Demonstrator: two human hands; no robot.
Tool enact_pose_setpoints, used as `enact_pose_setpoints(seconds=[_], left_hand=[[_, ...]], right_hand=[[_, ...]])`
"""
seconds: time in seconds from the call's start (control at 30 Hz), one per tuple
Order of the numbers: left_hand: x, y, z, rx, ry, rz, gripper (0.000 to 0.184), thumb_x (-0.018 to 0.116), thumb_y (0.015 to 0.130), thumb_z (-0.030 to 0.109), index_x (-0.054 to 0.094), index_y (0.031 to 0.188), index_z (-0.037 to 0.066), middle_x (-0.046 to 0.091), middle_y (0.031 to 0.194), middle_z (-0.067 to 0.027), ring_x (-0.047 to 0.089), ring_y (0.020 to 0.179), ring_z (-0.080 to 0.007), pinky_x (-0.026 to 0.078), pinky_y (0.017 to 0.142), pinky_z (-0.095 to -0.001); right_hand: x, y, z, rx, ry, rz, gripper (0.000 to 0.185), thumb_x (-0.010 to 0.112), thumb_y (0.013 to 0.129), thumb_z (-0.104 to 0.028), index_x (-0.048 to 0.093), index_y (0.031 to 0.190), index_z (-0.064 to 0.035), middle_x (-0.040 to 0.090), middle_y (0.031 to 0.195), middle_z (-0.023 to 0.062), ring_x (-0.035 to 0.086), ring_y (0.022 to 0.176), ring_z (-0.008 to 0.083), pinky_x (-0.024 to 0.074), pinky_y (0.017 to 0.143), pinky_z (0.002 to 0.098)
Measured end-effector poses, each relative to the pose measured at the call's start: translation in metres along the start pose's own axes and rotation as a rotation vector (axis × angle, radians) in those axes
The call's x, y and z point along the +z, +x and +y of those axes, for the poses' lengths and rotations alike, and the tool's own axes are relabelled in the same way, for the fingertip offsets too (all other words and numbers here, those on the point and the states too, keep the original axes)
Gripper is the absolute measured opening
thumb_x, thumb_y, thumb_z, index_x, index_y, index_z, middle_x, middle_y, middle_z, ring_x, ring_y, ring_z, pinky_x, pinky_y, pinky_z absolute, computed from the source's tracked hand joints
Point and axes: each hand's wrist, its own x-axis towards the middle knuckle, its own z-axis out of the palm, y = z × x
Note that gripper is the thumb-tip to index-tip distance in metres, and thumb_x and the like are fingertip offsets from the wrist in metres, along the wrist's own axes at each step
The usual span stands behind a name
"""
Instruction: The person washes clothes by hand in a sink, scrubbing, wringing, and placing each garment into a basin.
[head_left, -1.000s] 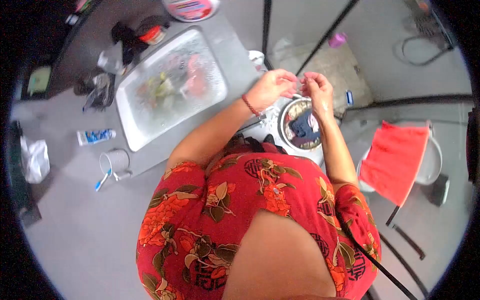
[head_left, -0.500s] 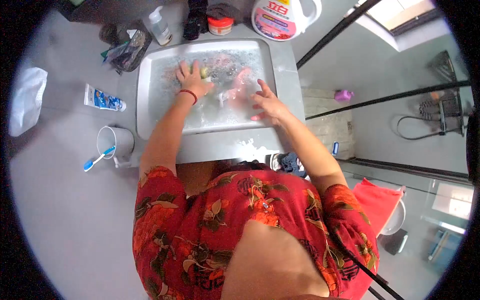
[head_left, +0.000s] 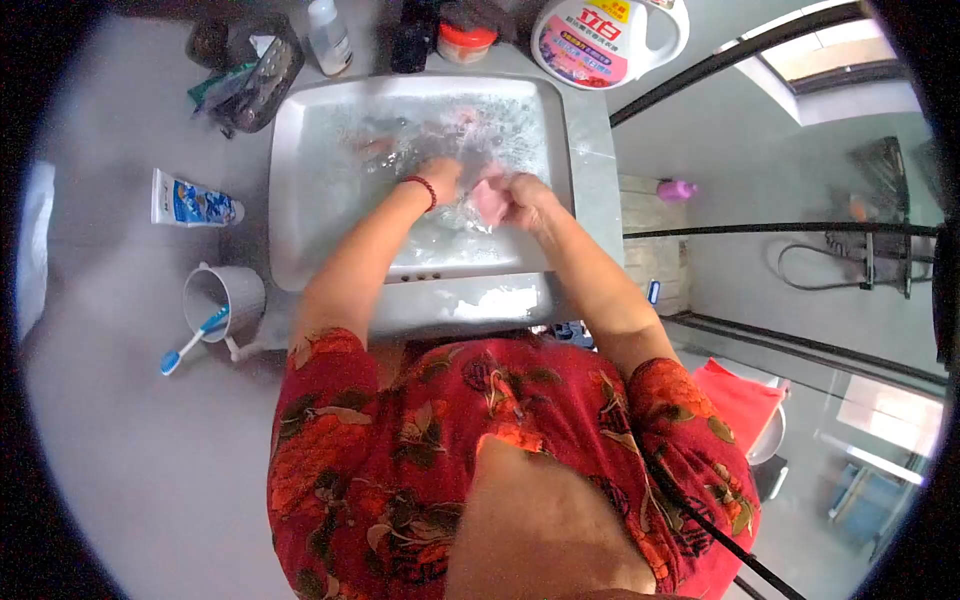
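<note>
A white basin holds cloudy, sudsy water. On the right side of it, my right hand is closed around a wet pink cloth, with part of the cloth at the water's surface. My left hand, a red beaded bracelet on its wrist, is down at the water just left of the cloth. Its fingers are curled and partly hidden, so what they hold cannot be made out. More pinkish fabric shows under the suds near the back.
Behind the basin stand a detergent jug, a red-lidded jar and a clear pump bottle. Left of it are a toothpaste tube and a white cup with a blue toothbrush. A glass partition's black rail runs at right.
My left hand has gone from spread fingers to curled and moved right. My right hand has closed on the pink cloth. The green-yellow item by my left hand is out of sight.
</note>
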Motion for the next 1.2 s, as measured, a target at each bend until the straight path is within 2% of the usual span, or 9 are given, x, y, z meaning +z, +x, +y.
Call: enact_pose_setpoints(seconds=[0.1, 0.37, 0.5, 0.77, 0.93, 0.97, 1.07, 1.17, 1.2], left_hand=[[-0.013, -0.028, 0.005, 0.083, -0.077, -0.063, 0.022, 0.060, 0.070, 0.013, 0.062, 0.091, 0.004, 0.061, 0.082, -0.0174, 0.059, 0.085, -0.0321, 0.048, 0.074, -0.0365], [-0.043, -0.022, 0.010, -0.111, -0.165, 0.449, 0.059, 0.057, 0.071, -0.001, 0.040, 0.126, 0.009, 0.041, 0.127, -0.0185, 0.046, 0.110, -0.0360, 0.040, 0.092, -0.0381], [-0.042, -0.004, 0.029, -0.219, -0.115, 0.341, 0.066, 0.054, 0.073, -0.002, 0.030, 0.133, 0.009, 0.033, 0.134, -0.0178, 0.040, 0.116, -0.0384, 0.038, 0.095, -0.0380], [-0.018, 0.007, 0.047, -0.012, -0.170, 0.324, 0.014, 0.053, 0.072, 0.011, 0.062, 0.082, 0.006, 0.062, 0.075, -0.0178, 0.061, 0.075, -0.0330, 0.048, 0.067, -0.0406], [-0.054, -0.056, 0.130, 0.188, -0.691, 0.499, 0.015, 0.054, 0.074, 0.018, 0.060, 0.078, 0.005, 0.059, 0.067, -0.0163, 0.057, 0.060, -0.0321, 0.045, 0.055, -0.0389], [-0.054, -0.059, 0.135, 0.335, -0.588, 0.598, 0.020, 0.051, 0.079, 0.022, 0.057, 0.077, 0.003, 0.058, 0.071, -0.0178, 0.056, 0.063, -0.0354, 0.044, 0.057, -0.0424], [-0.037, -0.052, 0.141, 0.337, -0.530, 0.690, 0.022, 0.049, 0.081, 0.024, 0.055, 0.078, 0.003, 0.058, 0.073, -0.0185, 0.055, 0.065, -0.0366, 0.044, 0.059, -0.0436], [-0.020, -0.043, 0.126, 0.129, -0.530, 0.759, 0.024, 0.048, 0.083, 0.025, 0.054, 0.079, 0.003, 0.058, 0.075, -0.0191, 0.055, 0.068, -0.0378, 0.044, 0.060, -0.0448], [-0.016, -0.040, 0.117, 0.046, -0.542, 0.754, 0.024, 0.047, 0.084, 0.026, 0.054, 0.079, 0.003, 0.058, 0.076, -0.0194, 0.055, 0.069, -0.0382, 0.043, 0.061, -0.0453]], right_hand=[[-0.005, -0.027, -0.026, -0.026, 0.066, -0.189, 0.011, 0.049, 0.079, 0.001, 0.058, 0.086, 0.0018, 0.061, 0.079, 0.0107, 0.059, 0.063, 0.0185, 0.0499, 0.054, 0.0313], [-0.020, -0.045, -0.035, -0.336, 0.059, -0.116, 0.020, 0.044, 0.085, -0.003, 0.052, 0.103, -0.0009, 0.061, 0.088, 0.0076, 0.060, 0.076, 0.0178, 0.0513, 0.068, 0.0321], [-0.022, -0.050, -0.030, -0.264, 0.110, -0.102, 0.022, 0.044, 0.087, -0.006, 0.052, 0.107, -0.0062, 0.059, 0.092, 0.0050, 0.059, 0.082, 0.0170, 0.0494, 0.076, 0.0338], [-0.012, -0.051, -0.023, 0.069, 0.274, -0.160, 0.044, 0.046, 0.085, -0.047, 0.051, 0.109, -0.0112, 0.057, 0.099, 0.0088, 0.054, 0.092, 0.0234, 0.0437, 0.079, 0.0431], [-0.025, -0.005, -0.013, 0.074, 0.525, -0.335, 0.058, 0.042, 0.082, -0.058, 0.050, 0.111, -0.0081, 0.054, 0.110, 0.0124, 0.051, 0.104, 0.0291, 0.0406, 0.088, 0.0490], [-0.063, 0.050, 0.003, 0.151, 0.731, -0.838, 0.063, 0.037, 0.082, -0.062, 0.046, 0.116, -0.0085, 0.047, 0.119, 0.0193, 0.046, 0.107, 0.0350, 0.0376, 0.091, 0.0509], [-0.030, 0.018, 0.000, -0.192, 0.514, -0.302, 0.069, 0.032, 0.082, -0.065, 0.040, 0.120, -0.0077, 0.043, 0.125, 0.0185, 0.043, 0.112, 0.0338, 0.0372, 0.093, 0.0478], [-0.009, -0.005, -0.001, -0.227, 0.516, -0.343, 0.063, 0.029, 0.086, -0.060, 0.044, 0.115, -0.0064, 0.047, 0.118, 0.0180, 0.046, 0.108, 0.0322, 0.0364, 0.094, 0.0484], [0.004, -0.024, -0.011, 0.001, 0.732, -0.286, 0.046, 0.032, 0.092, -0.045, 0.051, 0.104, -0.0048, 0.057, 0.100, 0.0155, 0.056, 0.093, 0.0288, 0.0465, 0.082, 0.0450]])
